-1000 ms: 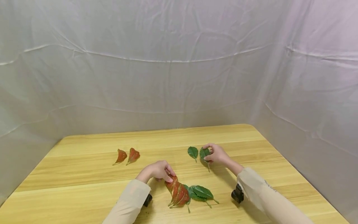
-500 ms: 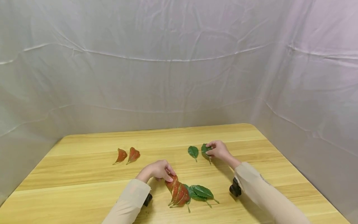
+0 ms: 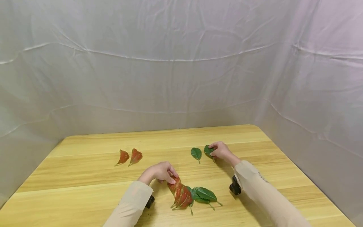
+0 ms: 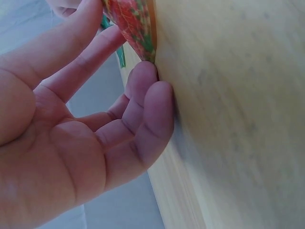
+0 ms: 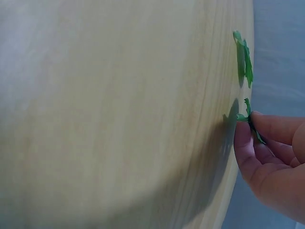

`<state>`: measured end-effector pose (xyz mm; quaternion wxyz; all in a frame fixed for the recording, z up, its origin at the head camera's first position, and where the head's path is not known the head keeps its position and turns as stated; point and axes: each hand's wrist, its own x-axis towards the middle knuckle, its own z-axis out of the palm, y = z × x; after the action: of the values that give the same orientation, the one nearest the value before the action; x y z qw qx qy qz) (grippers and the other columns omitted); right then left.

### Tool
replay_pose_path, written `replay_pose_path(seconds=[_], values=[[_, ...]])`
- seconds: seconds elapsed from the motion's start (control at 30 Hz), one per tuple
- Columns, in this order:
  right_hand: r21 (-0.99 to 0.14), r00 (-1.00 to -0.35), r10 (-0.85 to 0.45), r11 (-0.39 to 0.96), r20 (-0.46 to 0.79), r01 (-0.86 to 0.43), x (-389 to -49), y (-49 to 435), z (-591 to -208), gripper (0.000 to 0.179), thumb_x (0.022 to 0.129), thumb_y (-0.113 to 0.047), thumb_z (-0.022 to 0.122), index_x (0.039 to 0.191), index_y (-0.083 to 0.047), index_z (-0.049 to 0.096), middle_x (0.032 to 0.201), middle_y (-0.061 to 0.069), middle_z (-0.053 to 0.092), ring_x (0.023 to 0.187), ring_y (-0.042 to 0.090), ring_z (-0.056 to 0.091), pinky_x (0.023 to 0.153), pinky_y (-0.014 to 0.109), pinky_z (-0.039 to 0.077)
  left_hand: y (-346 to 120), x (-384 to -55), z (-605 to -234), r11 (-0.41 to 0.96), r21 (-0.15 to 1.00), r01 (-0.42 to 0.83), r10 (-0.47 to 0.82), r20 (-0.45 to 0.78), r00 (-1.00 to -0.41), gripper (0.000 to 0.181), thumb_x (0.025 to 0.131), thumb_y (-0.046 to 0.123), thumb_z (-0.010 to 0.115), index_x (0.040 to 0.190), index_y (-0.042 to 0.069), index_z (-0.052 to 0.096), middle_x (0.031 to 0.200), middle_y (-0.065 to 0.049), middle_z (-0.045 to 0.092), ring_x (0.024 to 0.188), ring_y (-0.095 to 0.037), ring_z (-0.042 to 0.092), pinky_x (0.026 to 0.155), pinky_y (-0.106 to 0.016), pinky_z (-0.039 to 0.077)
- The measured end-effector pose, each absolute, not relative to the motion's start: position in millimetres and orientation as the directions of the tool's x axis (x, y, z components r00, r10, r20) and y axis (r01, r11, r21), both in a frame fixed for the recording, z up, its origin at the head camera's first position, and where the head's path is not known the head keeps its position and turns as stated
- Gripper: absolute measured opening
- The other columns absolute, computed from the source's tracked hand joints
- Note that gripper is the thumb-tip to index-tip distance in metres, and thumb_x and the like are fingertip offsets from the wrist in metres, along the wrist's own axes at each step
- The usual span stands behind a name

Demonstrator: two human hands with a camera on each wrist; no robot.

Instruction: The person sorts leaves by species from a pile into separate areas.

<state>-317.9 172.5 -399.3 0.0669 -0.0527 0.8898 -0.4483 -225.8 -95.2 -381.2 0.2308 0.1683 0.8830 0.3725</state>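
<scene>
My left hand pinches the tip of an overlapping cluster of red leaves near the front of the table. In the left wrist view, thumb and forefinger have hold of the red leaf while the other fingers curl below. Overlapping green leaves fan out to the right of the red ones, stems toward me. Farther back, my right hand pinches a green leaf between thumb and fingertips, close over the table. Another green leaf lies just left of it.
Two red leaves lie side by side at the back left of the wooden table. Grey cloth hangs behind the table and along its sides. A black wrist camera is under the right forearm.
My right hand and its green leaf have moved slightly away from me, toward the back of the table. The left hand stays on the red leaves.
</scene>
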Motion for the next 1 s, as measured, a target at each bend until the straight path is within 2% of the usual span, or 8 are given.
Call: replay_pose_path(seconds=[0.23,0.47,0.7,0.8,1.0], values=[[-0.809,-0.985,-0.156,0.587,-0.078,-0.029,-319.9,171.1,-403.7,0.032,0.076,0.014,0.059,0.108,0.012,0.057,0.093,0.02,0.054,0.067,0.02,0.057,0.058,0.028,0.05,-95.0,-224.9,-380.9,0.667,0.734,0.128,0.47,-0.282,-0.836,0.016,0.076,0.005,0.069,0.093,0.006,0.07,0.085,-0.003,0.06,0.039,-0.006,0.024,0.04,-0.02,0.03],[-0.802,-0.983,-0.168,0.596,-0.071,-0.044,-321.5,170.3,-405.2,0.033,0.076,0.013,0.059,0.109,0.012,0.057,0.105,0.026,0.056,0.064,0.018,0.057,0.056,0.028,0.05,-94.3,-224.6,-378.8,0.67,0.733,0.119,0.461,-0.285,-0.84,0.016,0.077,0.005,0.069,0.093,0.006,0.07,0.087,-0.004,0.06,0.039,-0.006,0.024,0.041,-0.021,0.03],[-0.814,-0.984,-0.145,0.581,-0.1,-0.003,-319.8,170.3,-401.5,0.032,0.075,0.013,0.061,0.107,0.012,0.057,0.117,0.033,0.046,0.062,0.019,0.059,0.057,0.027,0.051,-94.9,-225.7,-379.1,0.668,0.734,0.124,0.467,-0.284,-0.837,0.016,0.077,0.004,0.068,0.093,0.006,0.07,0.089,-0.005,0.06,0.039,-0.006,0.024,0.04,-0.021,0.03],[-0.808,-0.985,-0.144,0.589,-0.098,-0.005,-317.3,171.2,-399.5,0.032,0.074,0.013,0.062,0.105,0.013,0.056,0.113,0.034,0.046,0.064,0.019,0.058,0.057,0.027,0.051,-95.4,-226.2,-379.9,0.666,0.736,0.123,0.469,-0.285,-0.836,0.016,0.077,0.004,0.068,0.093,0.006,0.07,0.091,-0.006,0.06,0.039,-0.006,0.024,0.04,-0.021,0.03],[-0.795,-0.987,-0.144,0.605,-0.075,-0.027,-308.7,174.2,-393.4,0.03,0.073,0.011,0.063,0.102,0.014,0.056,0.09,0.02,0.056,0.063,0.021,0.057,0.058,0.029,0.051,-95.7,-225.6,-380.2,0.667,0.735,0.121,0.466,-0.285,-0.838,0.016,0.077,0.004,0.068,0.093,0.006,0.069,0.093,-0.007,0.06,0.039,-0.006,0.024,0.041,-0.021,0.03]])
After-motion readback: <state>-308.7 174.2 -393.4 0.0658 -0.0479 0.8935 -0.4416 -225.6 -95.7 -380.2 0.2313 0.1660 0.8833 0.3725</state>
